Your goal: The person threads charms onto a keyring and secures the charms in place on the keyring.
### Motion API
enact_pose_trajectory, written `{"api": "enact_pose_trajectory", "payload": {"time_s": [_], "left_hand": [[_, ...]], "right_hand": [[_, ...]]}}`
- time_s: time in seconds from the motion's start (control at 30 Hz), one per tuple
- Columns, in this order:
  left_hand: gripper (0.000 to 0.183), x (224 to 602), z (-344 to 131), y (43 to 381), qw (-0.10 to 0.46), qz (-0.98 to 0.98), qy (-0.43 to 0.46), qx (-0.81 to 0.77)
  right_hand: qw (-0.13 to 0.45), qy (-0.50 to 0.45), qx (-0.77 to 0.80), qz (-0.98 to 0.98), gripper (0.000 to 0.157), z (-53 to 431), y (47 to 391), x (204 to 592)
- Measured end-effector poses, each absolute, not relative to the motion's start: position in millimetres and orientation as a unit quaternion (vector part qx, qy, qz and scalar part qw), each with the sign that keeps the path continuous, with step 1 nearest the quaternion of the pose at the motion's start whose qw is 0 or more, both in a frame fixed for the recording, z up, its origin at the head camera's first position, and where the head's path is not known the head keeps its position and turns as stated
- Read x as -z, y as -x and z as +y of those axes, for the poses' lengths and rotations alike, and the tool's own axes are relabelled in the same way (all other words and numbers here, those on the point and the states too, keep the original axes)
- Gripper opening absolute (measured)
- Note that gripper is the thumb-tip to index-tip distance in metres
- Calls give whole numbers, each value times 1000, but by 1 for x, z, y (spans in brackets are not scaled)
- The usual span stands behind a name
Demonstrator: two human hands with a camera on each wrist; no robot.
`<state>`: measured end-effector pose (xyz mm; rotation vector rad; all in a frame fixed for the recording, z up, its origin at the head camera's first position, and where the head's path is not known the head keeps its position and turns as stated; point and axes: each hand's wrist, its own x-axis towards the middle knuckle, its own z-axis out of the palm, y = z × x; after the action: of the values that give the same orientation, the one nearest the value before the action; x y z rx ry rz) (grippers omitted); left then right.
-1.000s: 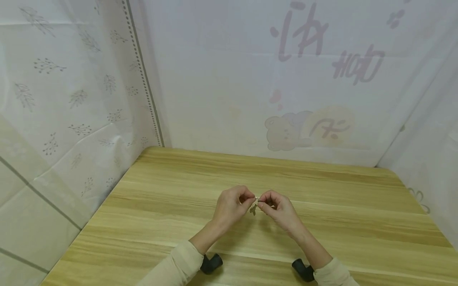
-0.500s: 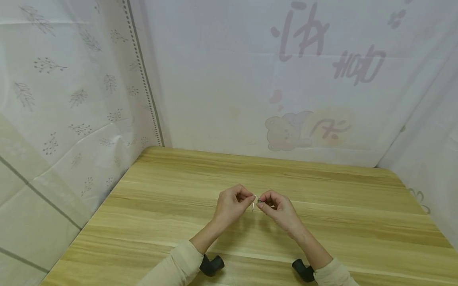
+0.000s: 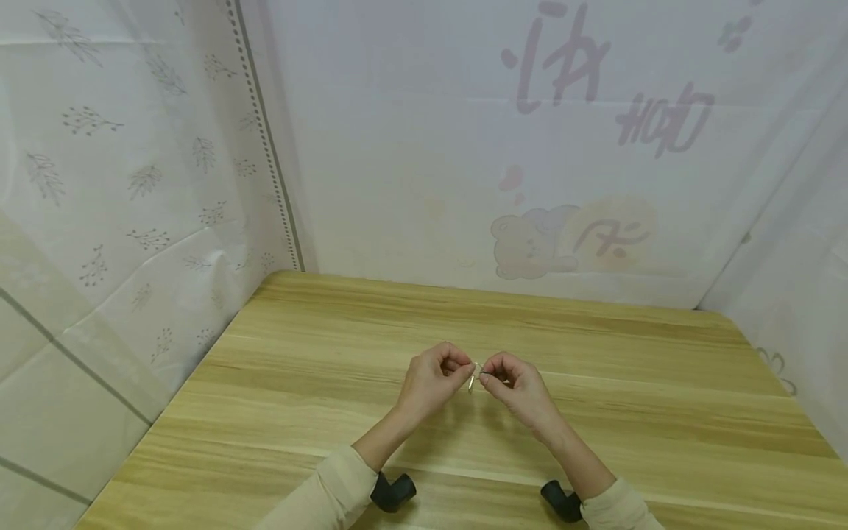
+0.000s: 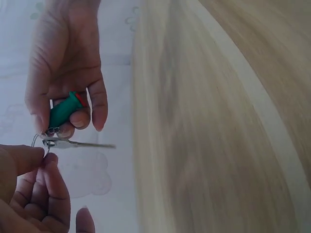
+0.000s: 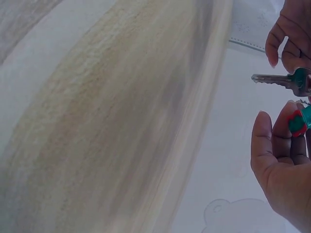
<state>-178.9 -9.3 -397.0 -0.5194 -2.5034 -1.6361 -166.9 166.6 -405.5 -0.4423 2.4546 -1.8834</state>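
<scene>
My table (image 3: 318, 316): broad and wood-grained, it stretched out before me.
Its colour: yellow-brown, with paler bands (image 4: 241, 60) that I saw running from side to side.
Its far corners (image 3: 281, 281): both were rounded.
On its top: soft shadows (image 3: 453, 423) fell near the middle, on the half closer to me.

The left hand (image 4: 43, 196), at the lower left, pinches a metal key ring (image 4: 35, 140). From this ring a key (image 4: 82, 144) points to the right, seen nearly from its edge. Above, the right hand (image 4: 68, 58) holds a green cylindrical charm (image 4: 62, 112) with red end. Wood-grain tabletop (image 4: 204, 131) fills the right side.
</scene>
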Motion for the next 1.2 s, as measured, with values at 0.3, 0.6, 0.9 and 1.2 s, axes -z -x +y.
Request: {"api": "enact_pose_trajectory", "payload": {"time_s": [0.3, 0.6, 0.9, 1.2], "left_hand": [[10, 395, -8, 178, 273, -857, 288, 329], [11, 397, -9, 178, 314, -855, 301, 283], [8, 396, -11, 177, 209, -866, 262, 371], [7, 396, -10, 177, 173, -862, 232, 417]], "right_hand": [[3, 141, 595, 791, 7, 167, 166, 404], [-1, 153, 587, 795, 7, 167, 164, 403], [8, 142, 583, 800, 11, 168, 165, 402], [14, 141, 578, 804, 9, 169, 162, 401]]}}
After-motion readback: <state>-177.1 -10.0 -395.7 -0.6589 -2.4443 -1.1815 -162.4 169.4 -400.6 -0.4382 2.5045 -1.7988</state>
